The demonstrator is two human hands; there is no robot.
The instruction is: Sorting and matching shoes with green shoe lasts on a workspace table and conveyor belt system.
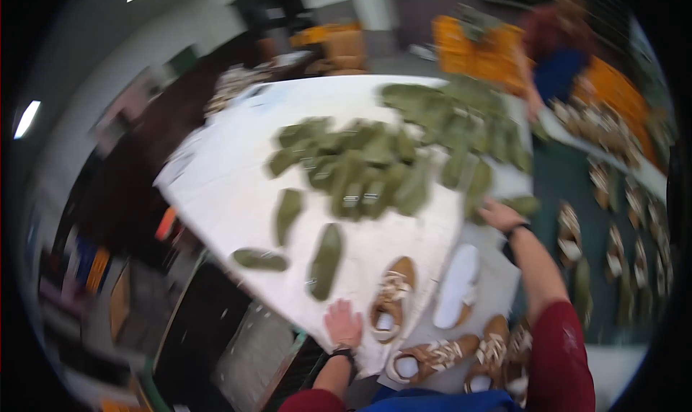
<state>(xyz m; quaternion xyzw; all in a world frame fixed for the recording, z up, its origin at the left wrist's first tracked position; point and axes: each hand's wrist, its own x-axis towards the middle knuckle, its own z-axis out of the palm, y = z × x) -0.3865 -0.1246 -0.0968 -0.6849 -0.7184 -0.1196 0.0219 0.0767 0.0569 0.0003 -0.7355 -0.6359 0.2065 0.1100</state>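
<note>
My left hand [342,324] lies spread and open on the white table covering [216,174], beside a tan and white sneaker [393,297]. My right hand [499,215] reaches to the right side of the table, at the lower end of a green insole [477,183]. Its blurred fingers look stretched out, with nothing plainly held. Another green piece [522,206] is just beyond it. A large heap of green insoles [360,170] spreads over the table's middle and far right. Single green insoles [326,260] lie nearer my left hand.
A white insole-shaped piece [457,284] rests partly over a shoe near the right edge. More tan sneakers [432,356] stand close to my body. On the right, a green surface [540,253] bears rows of shoes. Another person [559,44] works at the far right by orange crates [461,48].
</note>
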